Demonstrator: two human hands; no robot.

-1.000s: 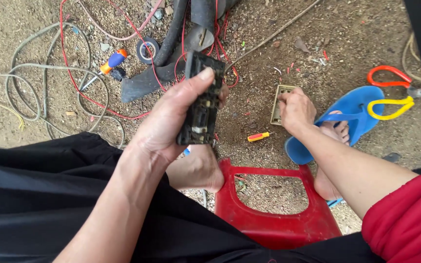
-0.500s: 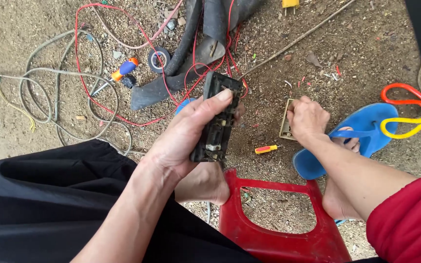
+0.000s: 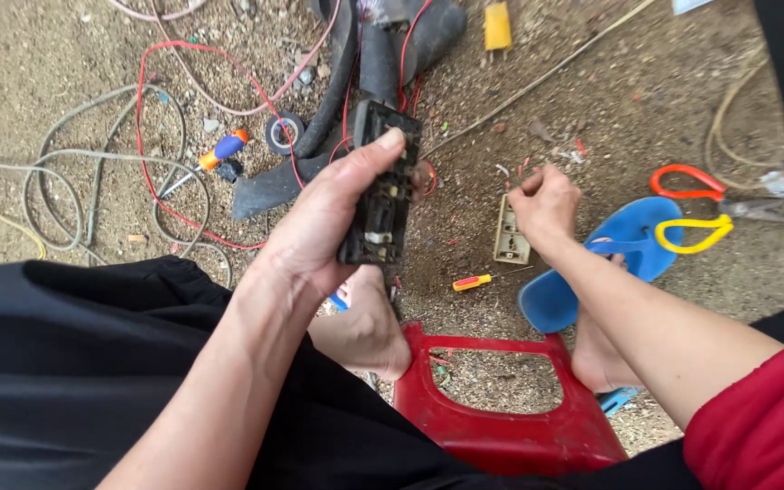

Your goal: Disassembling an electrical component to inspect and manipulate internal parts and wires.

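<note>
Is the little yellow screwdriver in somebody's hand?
No, the yellow screwdriver lies on the dirt, apart from the right hand and the left hand.

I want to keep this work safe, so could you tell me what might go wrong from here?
The left hand grips the black socket strip by its edge only; it could slip. The right hand reaches to the ground by the beige plate, near bare feet; the tangled red wire could snag.
</note>
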